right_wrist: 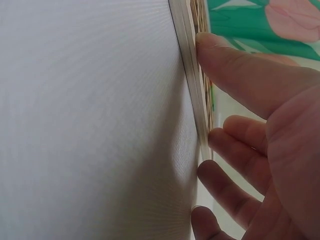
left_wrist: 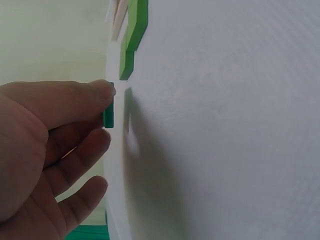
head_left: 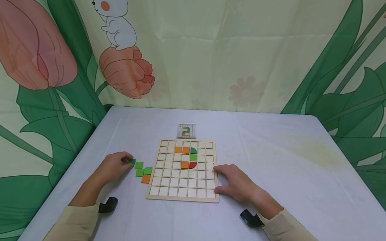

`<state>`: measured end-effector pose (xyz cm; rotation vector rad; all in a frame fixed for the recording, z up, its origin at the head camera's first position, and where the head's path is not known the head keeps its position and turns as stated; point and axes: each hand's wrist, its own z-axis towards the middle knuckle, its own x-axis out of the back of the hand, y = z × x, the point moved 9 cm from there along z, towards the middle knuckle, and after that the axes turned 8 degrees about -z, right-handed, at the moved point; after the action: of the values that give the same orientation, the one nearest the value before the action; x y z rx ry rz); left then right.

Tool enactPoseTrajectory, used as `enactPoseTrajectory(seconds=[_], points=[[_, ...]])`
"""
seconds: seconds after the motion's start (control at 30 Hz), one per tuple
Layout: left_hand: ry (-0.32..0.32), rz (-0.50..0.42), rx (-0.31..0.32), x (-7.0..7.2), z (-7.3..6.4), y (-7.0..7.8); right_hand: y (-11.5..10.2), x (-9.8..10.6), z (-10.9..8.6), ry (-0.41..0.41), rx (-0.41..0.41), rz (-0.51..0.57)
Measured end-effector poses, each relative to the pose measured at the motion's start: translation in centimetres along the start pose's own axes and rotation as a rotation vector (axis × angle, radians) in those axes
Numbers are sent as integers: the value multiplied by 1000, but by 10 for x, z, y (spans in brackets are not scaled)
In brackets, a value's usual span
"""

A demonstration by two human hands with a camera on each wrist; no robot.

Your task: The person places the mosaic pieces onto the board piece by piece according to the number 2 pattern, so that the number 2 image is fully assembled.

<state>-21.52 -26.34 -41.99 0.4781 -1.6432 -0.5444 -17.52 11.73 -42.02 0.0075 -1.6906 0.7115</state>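
Observation:
Between thumb and fingertips my left hand (head_left: 116, 166) pinches a dark green tile (left_wrist: 109, 112), held just above the table in the left wrist view. Beside it lie several light green tiles (head_left: 139, 173) and one orange square tile (head_left: 145, 179). My right hand (head_left: 238, 182) touches the right edge of a wooden grid board (head_left: 169, 196) with thumb and fingers spread. On the board sit orange squares (head_left: 178, 150), a dark green rounded tile (head_left: 193, 150), a light green square (head_left: 193, 157) and a red rounded tile (head_left: 192, 165).
A small pattern card (head_left: 186, 131) with a coloured figure on a grid stands behind the board. White cloth covers the table (head_left: 271, 154). A printed curtain (head_left: 211, 67) hangs along the back.

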Motion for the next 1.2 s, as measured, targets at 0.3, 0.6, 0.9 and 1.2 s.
enactPoseTrajectory(seconds=[0.3, 0.6, 0.9, 1.2], points=[[-14, 5, 4, -3, 5, 8, -1, 1, -1, 6, 6, 2], [-43, -7, -3, -16, 11, 26, 0, 0, -1, 6, 8, 10], [-94, -8, -91, -33, 15, 58, 1, -1, -1, 2, -4, 8], [-114, 23, -153, -50, 20, 85, 0, 1, -1, 1, -11, 10]])
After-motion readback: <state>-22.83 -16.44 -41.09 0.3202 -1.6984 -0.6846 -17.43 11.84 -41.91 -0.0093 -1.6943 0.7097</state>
